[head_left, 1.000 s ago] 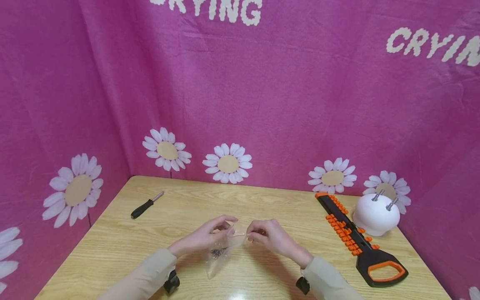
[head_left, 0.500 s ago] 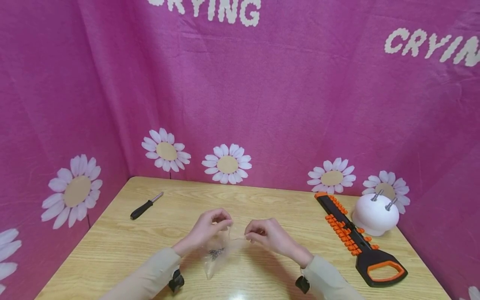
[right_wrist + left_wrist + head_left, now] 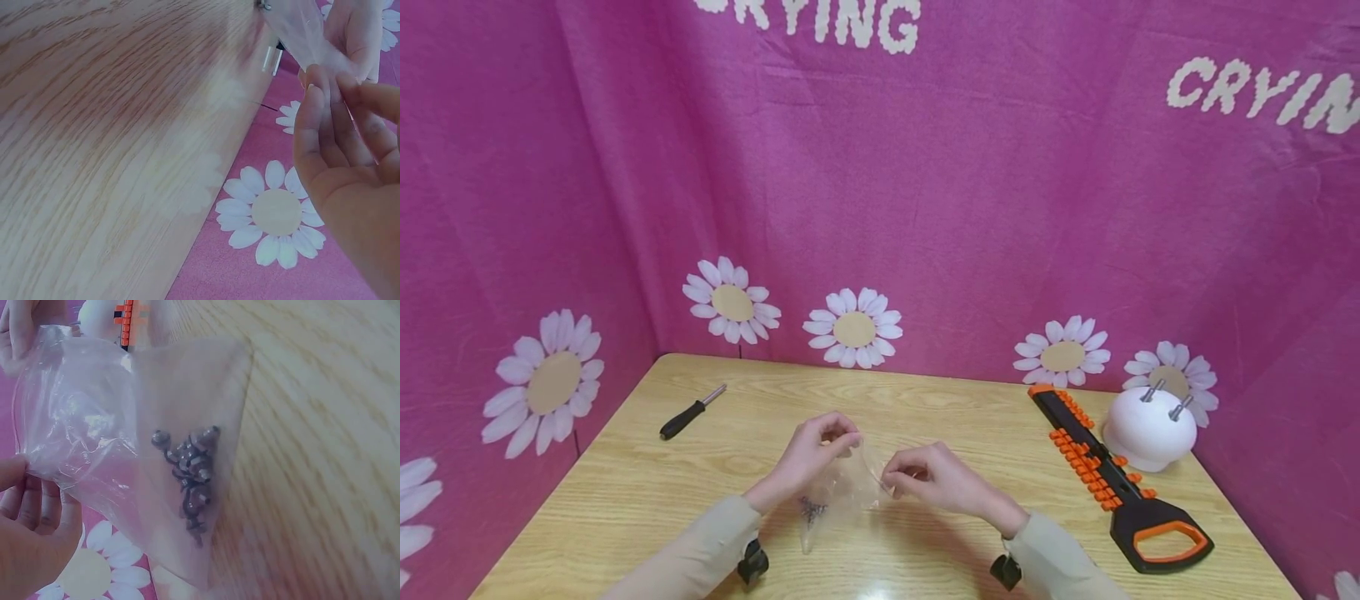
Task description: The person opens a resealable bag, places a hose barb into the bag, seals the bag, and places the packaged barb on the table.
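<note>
A clear plastic bag (image 3: 847, 492) hangs between my two hands above the table. Dark metal screws (image 3: 190, 472), or similar small bolts, lie bunched in its bottom corner in the left wrist view. My left hand (image 3: 814, 454) pinches the bag's upper edge between thumb and fingers. On the other side of the opening, my right hand (image 3: 938, 482) pinches the opposite edge. In the right wrist view, the right hand's fingertips (image 3: 315, 94) meet on the plastic (image 3: 297, 31). The bag's mouth looks spread apart.
A black-handled screwdriver (image 3: 682, 419) lies at the table's back left. To the right rests a black bar with orange pieces and a looped handle (image 3: 1127, 533). Beside it sits a white rounded object (image 3: 1150, 433) with two metal posts. A pink curtain (image 3: 880, 183) surrounds the table.
My left hand has risen slightly and moved left, now gripping the bag's edge higher. The bag's mouth has spread wider, and the screws have swung left. The right hand has dipped a little.
</note>
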`<control>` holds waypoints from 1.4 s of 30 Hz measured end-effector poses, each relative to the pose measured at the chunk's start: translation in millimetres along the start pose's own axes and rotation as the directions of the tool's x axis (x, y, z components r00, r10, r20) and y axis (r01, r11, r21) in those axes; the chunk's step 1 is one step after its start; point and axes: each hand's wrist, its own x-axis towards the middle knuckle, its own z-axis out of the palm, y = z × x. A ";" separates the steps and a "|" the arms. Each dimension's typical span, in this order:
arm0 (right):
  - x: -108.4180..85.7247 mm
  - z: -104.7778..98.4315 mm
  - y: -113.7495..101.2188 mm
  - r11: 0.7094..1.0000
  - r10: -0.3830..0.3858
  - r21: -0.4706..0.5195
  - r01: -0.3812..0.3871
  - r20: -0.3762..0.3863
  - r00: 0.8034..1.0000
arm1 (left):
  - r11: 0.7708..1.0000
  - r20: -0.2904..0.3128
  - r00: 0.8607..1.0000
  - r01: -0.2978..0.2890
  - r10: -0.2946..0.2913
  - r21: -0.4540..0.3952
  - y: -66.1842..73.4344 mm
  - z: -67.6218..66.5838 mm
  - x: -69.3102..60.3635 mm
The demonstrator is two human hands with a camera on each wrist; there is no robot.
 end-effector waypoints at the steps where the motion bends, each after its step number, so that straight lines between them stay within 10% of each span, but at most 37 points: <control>1: -0.3 -0.1 -0.2 1.000 0.010 -0.008 -0.010 0.000 1.000 | 1.000 -0.003 1.000 0.000 0.000 0.001 0.3 -0.3 -0.2; 24: -5.6 -22.2 -3.3 0.984 0.053 -0.150 -0.092 -0.250 0.967 | 0.997 -0.013 0.999 -0.037 0.036 -0.073 3.8 -4.7 0.0; 42: -8.1 -40.0 -13.5 0.972 -0.069 -0.235 -0.004 -0.300 0.951 | 0.983 -0.047 0.988 -0.143 0.149 0.117 26.1 -10.5 -9.2</control>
